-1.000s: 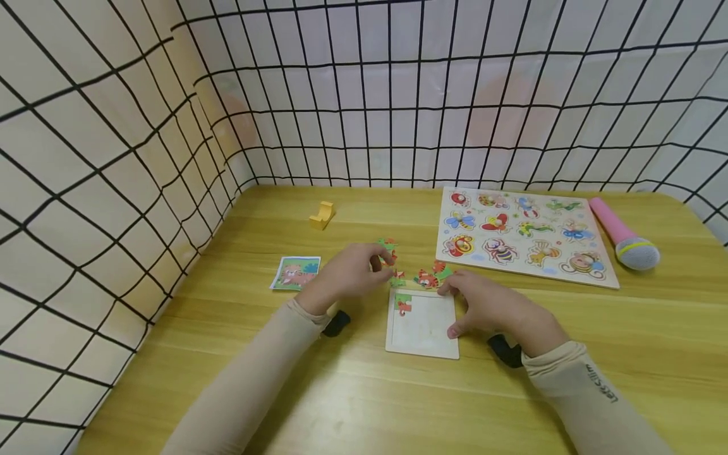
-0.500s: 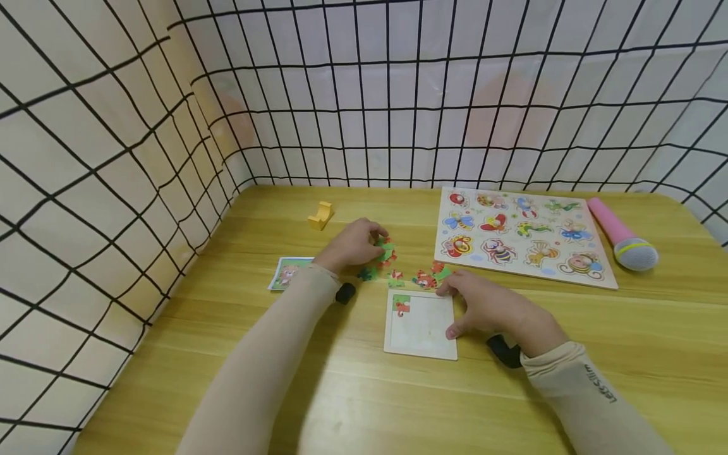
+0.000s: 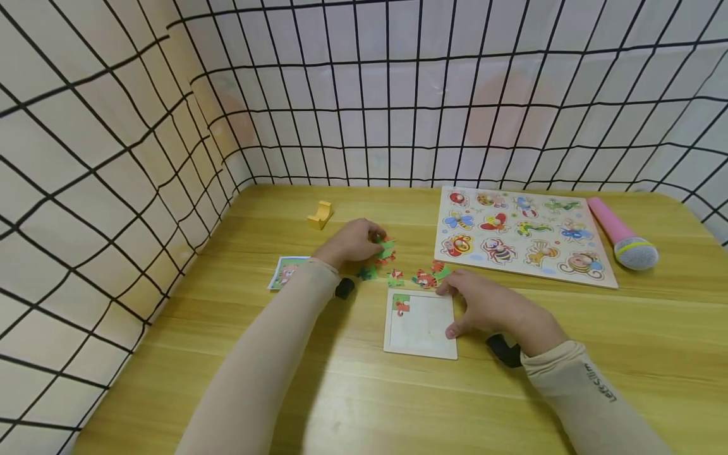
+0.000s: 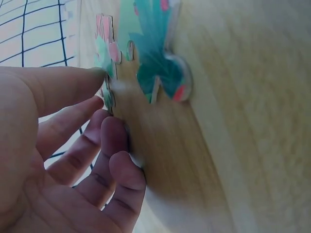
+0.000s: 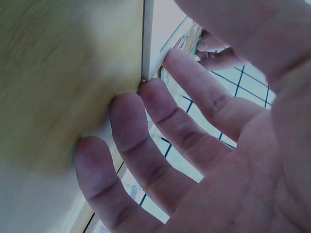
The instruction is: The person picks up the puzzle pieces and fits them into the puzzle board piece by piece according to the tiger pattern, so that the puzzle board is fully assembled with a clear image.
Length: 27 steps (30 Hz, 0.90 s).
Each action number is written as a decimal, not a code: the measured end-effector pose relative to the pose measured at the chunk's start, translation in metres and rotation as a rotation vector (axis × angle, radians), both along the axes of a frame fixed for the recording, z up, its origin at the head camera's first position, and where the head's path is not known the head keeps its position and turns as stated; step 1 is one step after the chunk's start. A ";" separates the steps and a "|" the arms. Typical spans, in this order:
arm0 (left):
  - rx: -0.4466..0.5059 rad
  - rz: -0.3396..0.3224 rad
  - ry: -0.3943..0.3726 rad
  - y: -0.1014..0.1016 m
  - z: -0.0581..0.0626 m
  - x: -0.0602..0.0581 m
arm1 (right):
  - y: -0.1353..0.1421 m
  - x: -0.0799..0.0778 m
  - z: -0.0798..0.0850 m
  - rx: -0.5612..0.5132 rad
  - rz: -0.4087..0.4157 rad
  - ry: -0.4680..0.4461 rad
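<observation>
My left hand (image 3: 352,243) reaches to the loose jigsaw pieces behind the board, its thumb and forefinger pinching the edge of a green-and-red jigsaw piece (image 4: 108,58). A dark green piece (image 3: 368,273) lies just below that hand. More red and green pieces (image 3: 425,279) lie along the board's far edge. The square wooden puzzle board (image 3: 423,332) has one jigsaw piece (image 3: 400,303) in its upper left corner. My right hand (image 3: 491,306) holds the board at its far right corner, thumb at the right side and fingertips at the far edge.
A picture card (image 3: 282,273) lies partly under the left forearm. Behind it sits a small yellow block (image 3: 321,215). An insect peg puzzle (image 3: 526,230) and a pink toy microphone (image 3: 622,234) lie at the back right. Black netting (image 3: 389,110) encloses the wooden table (image 3: 352,411).
My left hand has moved away from me to the farther pieces, uncovering the dark green piece and coming to pinch a piece. The right hand keeps its place on the board.
</observation>
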<state>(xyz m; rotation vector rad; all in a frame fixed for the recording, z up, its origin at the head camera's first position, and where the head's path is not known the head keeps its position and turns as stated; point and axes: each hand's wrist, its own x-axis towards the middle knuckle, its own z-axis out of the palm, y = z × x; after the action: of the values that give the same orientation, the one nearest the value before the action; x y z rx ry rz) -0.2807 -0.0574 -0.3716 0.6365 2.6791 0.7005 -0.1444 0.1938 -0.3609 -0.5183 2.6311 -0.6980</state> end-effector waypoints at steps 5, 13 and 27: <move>0.008 0.023 -0.021 0.000 -0.002 -0.001 | 0.000 0.001 0.000 -0.009 -0.005 -0.009; 0.069 0.047 -0.024 0.001 -0.002 -0.001 | 0.001 0.000 0.000 -0.006 -0.004 -0.010; 0.135 0.072 -0.079 -0.002 -0.003 0.003 | 0.002 -0.001 -0.002 -0.022 -0.002 -0.015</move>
<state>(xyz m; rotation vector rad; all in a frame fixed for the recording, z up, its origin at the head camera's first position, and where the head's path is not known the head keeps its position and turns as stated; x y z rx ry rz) -0.2773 -0.0593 -0.3745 0.5354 2.6095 0.9132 -0.1449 0.1961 -0.3633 -0.5143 2.6138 -0.7291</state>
